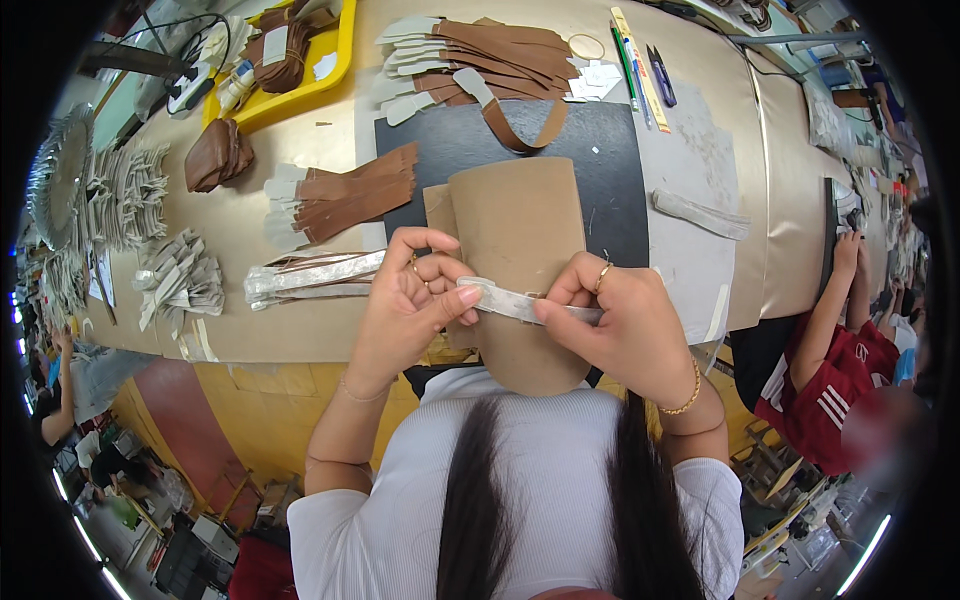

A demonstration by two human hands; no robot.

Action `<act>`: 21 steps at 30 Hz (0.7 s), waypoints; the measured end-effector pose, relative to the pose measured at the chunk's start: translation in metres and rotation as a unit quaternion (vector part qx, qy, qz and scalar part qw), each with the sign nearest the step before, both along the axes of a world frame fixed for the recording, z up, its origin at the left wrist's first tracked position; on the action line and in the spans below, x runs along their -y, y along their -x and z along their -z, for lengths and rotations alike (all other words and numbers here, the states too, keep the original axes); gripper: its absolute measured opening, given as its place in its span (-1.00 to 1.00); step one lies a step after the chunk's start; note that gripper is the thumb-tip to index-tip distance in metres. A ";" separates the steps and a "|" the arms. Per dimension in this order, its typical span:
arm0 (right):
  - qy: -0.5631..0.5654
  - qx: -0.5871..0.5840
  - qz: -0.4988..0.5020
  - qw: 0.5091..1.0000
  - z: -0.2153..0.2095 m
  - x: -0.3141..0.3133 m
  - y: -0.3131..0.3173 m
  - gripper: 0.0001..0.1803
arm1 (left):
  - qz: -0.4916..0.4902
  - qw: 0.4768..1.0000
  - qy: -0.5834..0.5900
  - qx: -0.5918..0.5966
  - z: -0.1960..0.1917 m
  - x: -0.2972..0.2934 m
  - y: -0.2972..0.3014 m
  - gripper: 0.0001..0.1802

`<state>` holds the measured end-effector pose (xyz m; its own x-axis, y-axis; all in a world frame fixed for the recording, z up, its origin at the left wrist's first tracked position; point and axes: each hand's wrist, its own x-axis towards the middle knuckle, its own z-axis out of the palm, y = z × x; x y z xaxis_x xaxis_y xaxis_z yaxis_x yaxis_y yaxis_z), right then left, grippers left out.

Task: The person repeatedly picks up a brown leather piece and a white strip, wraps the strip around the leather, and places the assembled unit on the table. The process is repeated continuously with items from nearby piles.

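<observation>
A narrow whitish-grey strip (512, 303) is stretched between my two hands, above a tan curved sheet (520, 210). My left hand (425, 285) pinches the strip's left end between thumb and fingers. Farther along to the right, my right hand (615, 318) grips the same strip with thumb and forefinger. The tan sheet hangs over the table's near edge and lies partly on a black mat (612, 150). To the left of my left hand lies a bundle of pale strips with brown edges (310, 275).
Brown straps with pale ends (510, 55) are stacked at the back, a smaller brown bundle (355, 195) at left. Pens and a ruler (640, 65) lie back right, near a loose grey strip (700, 214). A yellow tray (340, 60) stands far left. A person in red (840, 370) sits right.
</observation>
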<state>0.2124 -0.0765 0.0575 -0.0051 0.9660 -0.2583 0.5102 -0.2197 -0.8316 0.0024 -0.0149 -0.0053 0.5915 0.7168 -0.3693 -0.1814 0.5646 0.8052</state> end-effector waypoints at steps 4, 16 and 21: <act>-0.001 0.037 0.008 0.999 -0.001 0.003 0.002 -0.78 | -0.011 1.000 -0.001 0.009 0.005 0.001 -0.002 -0.53; 0.074 -0.016 0.018 0.997 0.011 0.016 -0.032 -0.65 | -0.033 0.999 -0.014 0.036 0.014 0.006 0.007 -0.57; 0.100 -0.090 0.049 0.990 0.019 0.024 -0.049 -0.68 | -0.045 0.999 0.006 0.027 0.028 0.011 0.019 -0.55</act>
